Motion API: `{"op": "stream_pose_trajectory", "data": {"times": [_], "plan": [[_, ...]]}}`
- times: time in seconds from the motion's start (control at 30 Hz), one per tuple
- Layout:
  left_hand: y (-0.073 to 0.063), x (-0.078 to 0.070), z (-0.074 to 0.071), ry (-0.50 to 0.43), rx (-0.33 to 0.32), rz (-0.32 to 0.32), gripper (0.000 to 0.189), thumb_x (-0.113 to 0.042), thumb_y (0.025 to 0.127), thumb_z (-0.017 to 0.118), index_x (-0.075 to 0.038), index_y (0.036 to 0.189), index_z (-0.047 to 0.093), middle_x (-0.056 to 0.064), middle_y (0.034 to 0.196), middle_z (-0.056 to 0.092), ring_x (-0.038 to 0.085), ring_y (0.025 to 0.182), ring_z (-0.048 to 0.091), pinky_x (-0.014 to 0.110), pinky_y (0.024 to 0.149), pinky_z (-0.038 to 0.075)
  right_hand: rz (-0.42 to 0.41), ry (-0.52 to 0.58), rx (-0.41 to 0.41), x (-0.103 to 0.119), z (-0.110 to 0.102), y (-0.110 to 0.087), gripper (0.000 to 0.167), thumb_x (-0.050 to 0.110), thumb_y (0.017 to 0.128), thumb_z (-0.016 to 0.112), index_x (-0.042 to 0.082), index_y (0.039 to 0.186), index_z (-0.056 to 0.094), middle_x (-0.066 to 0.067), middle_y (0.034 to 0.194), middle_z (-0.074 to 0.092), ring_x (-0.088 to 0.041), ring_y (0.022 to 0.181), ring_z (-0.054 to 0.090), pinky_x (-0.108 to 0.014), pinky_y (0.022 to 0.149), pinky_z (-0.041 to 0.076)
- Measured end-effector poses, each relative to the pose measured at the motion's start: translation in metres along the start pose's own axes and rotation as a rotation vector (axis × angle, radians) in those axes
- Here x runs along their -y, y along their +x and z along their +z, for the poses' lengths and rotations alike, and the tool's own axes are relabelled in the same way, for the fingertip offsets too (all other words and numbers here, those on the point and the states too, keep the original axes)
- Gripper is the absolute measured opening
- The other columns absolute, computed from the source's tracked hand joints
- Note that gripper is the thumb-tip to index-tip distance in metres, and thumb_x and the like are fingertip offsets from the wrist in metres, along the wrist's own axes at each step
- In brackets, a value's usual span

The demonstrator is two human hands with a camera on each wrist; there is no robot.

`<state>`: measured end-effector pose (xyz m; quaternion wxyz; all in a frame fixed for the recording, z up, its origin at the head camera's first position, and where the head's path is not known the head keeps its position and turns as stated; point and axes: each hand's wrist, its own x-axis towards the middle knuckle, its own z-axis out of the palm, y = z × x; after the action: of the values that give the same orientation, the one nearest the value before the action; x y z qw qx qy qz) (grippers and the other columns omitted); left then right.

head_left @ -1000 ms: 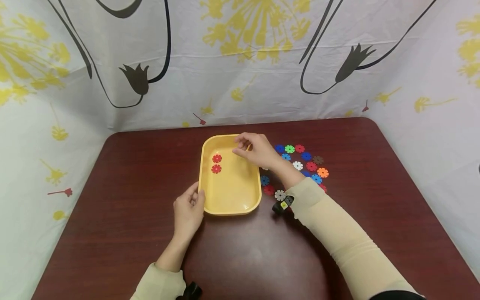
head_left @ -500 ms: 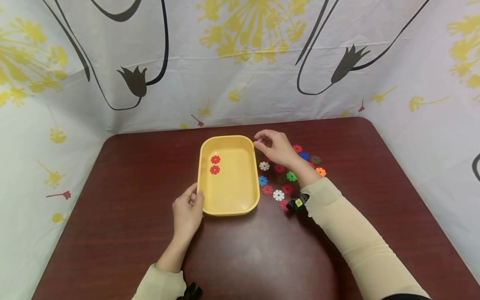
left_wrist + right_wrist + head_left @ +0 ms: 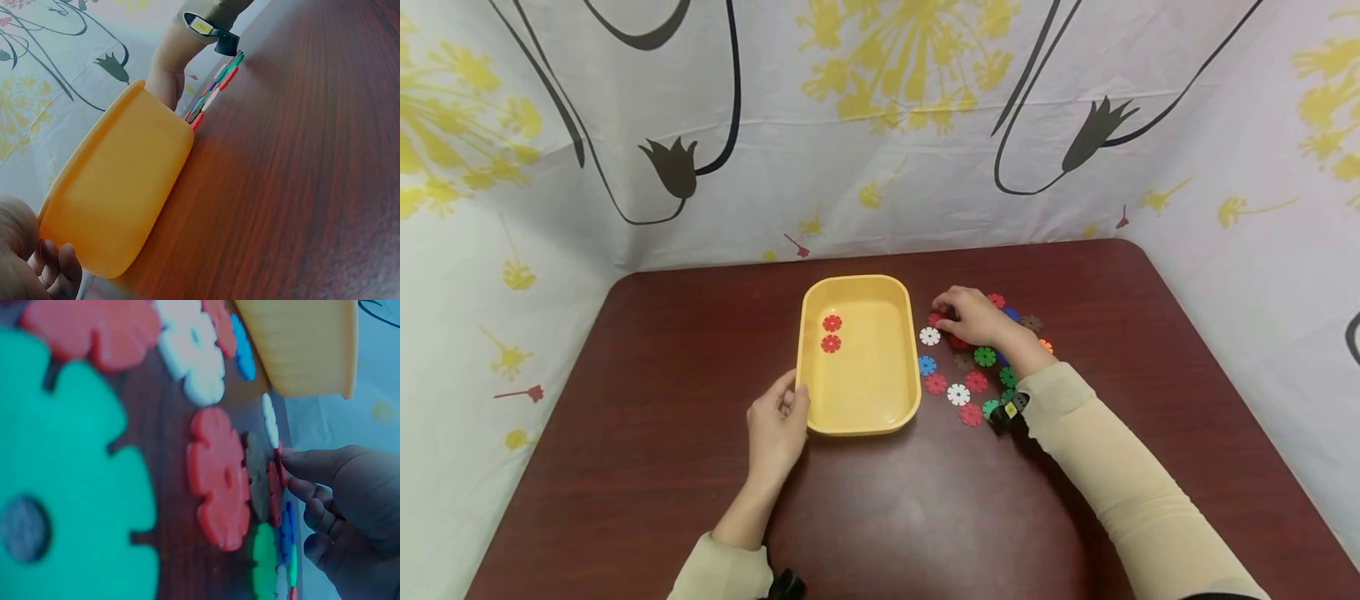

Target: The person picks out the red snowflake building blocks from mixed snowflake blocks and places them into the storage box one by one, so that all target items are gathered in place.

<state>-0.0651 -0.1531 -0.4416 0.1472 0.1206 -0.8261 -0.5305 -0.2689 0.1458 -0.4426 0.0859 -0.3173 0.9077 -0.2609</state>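
Observation:
My left hand (image 3: 777,429) grips the near-left rim of a yellow plastic tray (image 3: 857,429), fingers against its outer wall in the left wrist view. Two red notched discs (image 3: 831,333) lie inside the tray, one behind the other. Right of the tray, my right hand (image 3: 976,318) reaches down over a spread of coloured notched discs. Its thumb and fingertips pinch a red notched disc (image 3: 282,467) beside a white disc (image 3: 270,420). The palm hides several discs behind it in the head view.
Loose discs in green (image 3: 985,357), blue (image 3: 927,365), brown (image 3: 1032,322) and orange (image 3: 1047,346) lie around the right hand on the dark red-brown table (image 3: 880,517). A patterned cloth (image 3: 880,183) stands behind the table and along its sides.
My right hand has moved from above the tray to the right and down onto the loose discs. My left hand stays at the tray's rim, and the two discs inside stay put.

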Motion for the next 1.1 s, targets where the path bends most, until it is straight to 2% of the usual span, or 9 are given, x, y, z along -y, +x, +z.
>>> {"op": "stream_pose_trajectory", "data": {"times": [0.3, 0.43, 0.6, 0.73, 0.9, 1.1], "plan": [[-0.0006, -0.0005, -0.001, 0.003, -0.002, -0.002, 0.033, -0.007, 0.098, 0.061, 0.003, 0.129, 0.066, 0.005, 0.062, 0.053, 0.012, 0.042, 0.053, 0.023, 0.04, 0.047, 0.049, 0.001, 0.042, -0.0016, -0.0021, -0.0003, 0.03, 0.016, 0.096, 0.071, -0.002, 0.12, 0.067, -0.016, 0.113, 0.061, -0.031, 0.103, 0.058, -0.047, 0.09, 0.054], [0.0002, -0.0007, -0.0013, 0.004, -0.003, 0.006, 0.032, -0.006, 0.098, 0.061, 0.003, 0.128, 0.066, 0.005, 0.062, 0.052, 0.012, 0.042, 0.053, 0.024, 0.04, 0.048, 0.061, -0.008, 0.061, -0.0017, -0.0045, 0.0007, 0.03, 0.016, 0.094, 0.073, -0.003, 0.116, 0.066, -0.016, 0.11, 0.059, -0.031, 0.101, 0.056, -0.047, 0.089, 0.053], [-0.0006, -0.0016, -0.0009, -0.004, 0.004, 0.007, 0.032, -0.006, 0.098, 0.061, 0.003, 0.128, 0.066, 0.006, 0.062, 0.054, 0.013, 0.041, 0.053, 0.025, 0.039, 0.049, 0.114, 0.001, 0.087, -0.0031, -0.0062, 0.0016, 0.029, 0.016, 0.091, 0.076, -0.002, 0.11, 0.064, -0.016, 0.109, 0.058, -0.029, 0.097, 0.053, -0.044, 0.086, 0.051], [-0.0011, -0.0013, -0.0001, -0.008, 0.01, 0.003, 0.032, -0.006, 0.098, 0.061, 0.002, 0.128, 0.066, 0.006, 0.063, 0.055, 0.013, 0.041, 0.053, 0.026, 0.039, 0.049, 0.143, 0.038, 0.088, -0.0029, -0.0069, 0.0017, 0.028, 0.016, 0.089, 0.077, 0.0, 0.107, 0.064, -0.014, 0.104, 0.062, -0.027, 0.091, 0.055, -0.041, 0.079, 0.052], [-0.0008, -0.0009, 0.0003, -0.009, 0.016, 0.001, 0.031, -0.006, 0.098, 0.061, 0.002, 0.128, 0.066, 0.007, 0.063, 0.055, 0.012, 0.041, 0.053, 0.026, 0.038, 0.049, 0.141, 0.068, 0.073, -0.0035, -0.0059, 0.0013, 0.029, 0.015, 0.088, 0.078, 0.003, 0.109, 0.063, -0.012, 0.099, 0.063, -0.025, 0.086, 0.056, -0.038, 0.073, 0.052], [-0.0002, -0.0008, -0.0001, -0.016, 0.011, -0.001, 0.031, -0.005, 0.098, 0.061, 0.003, 0.128, 0.066, 0.007, 0.063, 0.054, 0.012, 0.041, 0.053, 0.026, 0.039, 0.05, 0.107, 0.017, 0.051, -0.0052, -0.0054, -0.0022, 0.029, 0.02, 0.092, 0.076, 0.002, 0.111, 0.065, -0.013, 0.103, 0.063, -0.027, 0.091, 0.056, -0.041, 0.079, 0.052]]}}
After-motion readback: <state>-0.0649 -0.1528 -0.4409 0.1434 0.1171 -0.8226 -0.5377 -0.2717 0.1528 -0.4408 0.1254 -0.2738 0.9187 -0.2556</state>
